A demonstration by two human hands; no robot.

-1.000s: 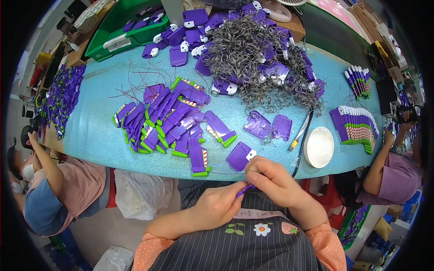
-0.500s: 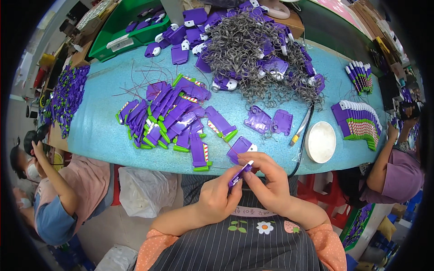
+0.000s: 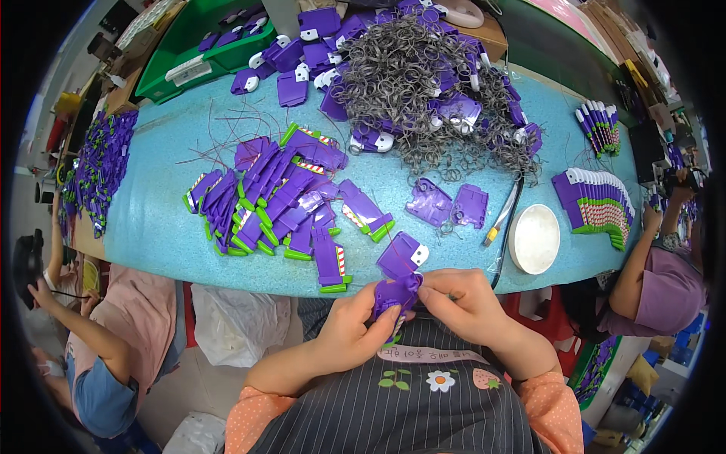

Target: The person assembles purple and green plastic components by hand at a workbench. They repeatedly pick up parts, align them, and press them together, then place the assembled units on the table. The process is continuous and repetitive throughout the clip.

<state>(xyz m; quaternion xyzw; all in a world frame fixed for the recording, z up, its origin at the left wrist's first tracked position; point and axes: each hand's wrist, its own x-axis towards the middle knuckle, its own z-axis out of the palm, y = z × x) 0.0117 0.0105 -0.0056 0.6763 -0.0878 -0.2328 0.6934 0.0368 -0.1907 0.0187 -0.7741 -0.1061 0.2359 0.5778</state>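
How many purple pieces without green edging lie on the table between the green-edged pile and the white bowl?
3: a white-tabbed piece just beyond the held piece; farther out, a left plate and a right plate, side by side. Others may hide under the ring heap.

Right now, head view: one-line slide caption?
Left hand gripping a purple piece, right hand at its edge, before a blue table bearing heaped grey rings.

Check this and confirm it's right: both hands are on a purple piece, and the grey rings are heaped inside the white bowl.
Not right: the head view shows the grey rings heaped over purple parts on the table, not inside the white bowl. The left hand and right hand are indeed on a purple piece.
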